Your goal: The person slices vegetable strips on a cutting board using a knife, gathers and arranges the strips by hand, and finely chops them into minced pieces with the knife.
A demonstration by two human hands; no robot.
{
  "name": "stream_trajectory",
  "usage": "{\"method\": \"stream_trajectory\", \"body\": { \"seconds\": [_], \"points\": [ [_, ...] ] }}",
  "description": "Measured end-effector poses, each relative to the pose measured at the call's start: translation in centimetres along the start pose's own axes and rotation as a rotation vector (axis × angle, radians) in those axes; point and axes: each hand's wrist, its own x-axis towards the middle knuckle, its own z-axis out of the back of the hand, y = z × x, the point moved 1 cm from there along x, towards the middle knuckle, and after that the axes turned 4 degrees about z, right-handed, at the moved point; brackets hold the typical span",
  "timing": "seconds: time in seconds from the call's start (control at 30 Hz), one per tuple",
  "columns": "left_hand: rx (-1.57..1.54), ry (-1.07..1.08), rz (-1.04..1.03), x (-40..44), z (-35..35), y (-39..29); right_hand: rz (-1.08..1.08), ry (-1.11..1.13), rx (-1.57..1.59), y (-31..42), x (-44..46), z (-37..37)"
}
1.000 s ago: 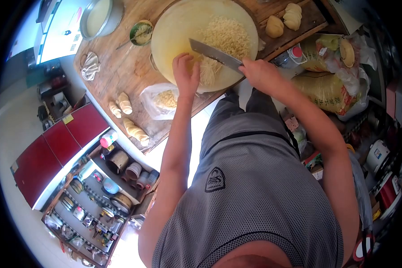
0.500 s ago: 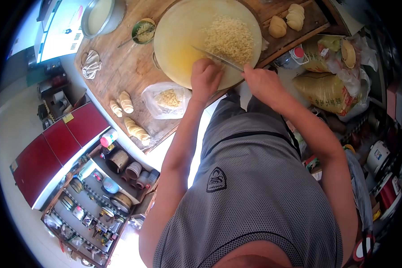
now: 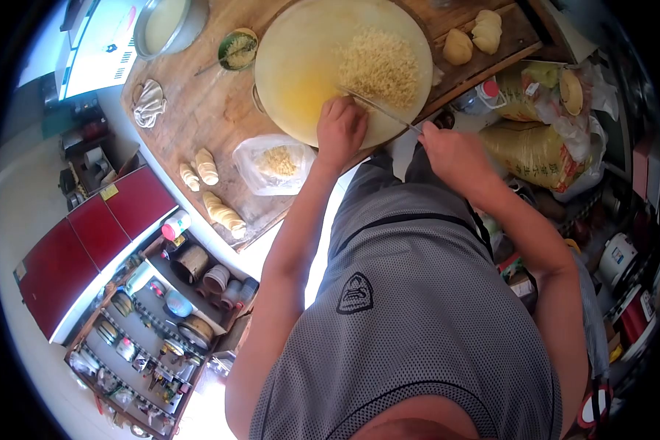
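Note:
My right hand (image 3: 453,155) is wrapped round the handle of a long knife (image 3: 385,111). The blade slants up and left across the near part of a round cutting board (image 3: 286,81), its tip close to my left fingers. My left hand (image 3: 342,132) rests on the board's near edge with its fingers curled and pressed down; whatever lies under them is hidden. A heap of finely chopped pale food (image 3: 378,66) spreads over the board's right side, beyond the blade. Left of my left wrist, a clear plastic bag (image 3: 249,161) holds more pale chopped bits.
The board stands on a wooden table (image 3: 191,110). Around it are a green bowl (image 3: 237,50), a metal pot (image 3: 194,29), a crumpled cloth (image 3: 149,103), several pale peeled pieces (image 3: 223,213) and pale lumps (image 3: 458,47). Filled sacks (image 3: 528,150) stand right of the table.
My right hand has drawn the knife back to the right and a little towards my body, so less blade reaches past my left hand. My left hand has barely moved.

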Motion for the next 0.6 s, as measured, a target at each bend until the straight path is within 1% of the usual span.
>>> {"method": "stream_trajectory", "body": {
  "seconds": [0.1,0.17,0.23,0.3,0.37,0.47,0.6],
  "points": [
    [-0.008,0.036,0.013,0.2,0.2,0.0,-0.013,-0.002,0.04,0.1,0.8,-1.8],
    [-0.006,0.041,0.018,0.0,0.3,0.1,0.005,0.051,-0.009,-0.6,2.8,-3.2],
    [-0.011,0.049,0.011,0.0,0.3,0.3,0.015,0.031,-0.004,-0.6,3.2,-3.4],
    [-0.02,0.051,0.018,0.0,0.1,0.5,0.022,0.012,-0.014,-0.9,2.9,-3.3],
    [-0.025,0.026,0.013,-0.2,-0.2,0.6,-0.016,0.027,0.024,-1.6,1.6,-3.4],
    [-0.026,0.0,0.008,-0.2,0.0,0.5,0.01,0.04,-0.032,-2.9,0.8,-2.6],
    [-0.03,0.0,0.005,-0.1,0.1,0.4,0.022,0.029,-0.029,-1.7,-0.3,-0.7]
  ]
}}
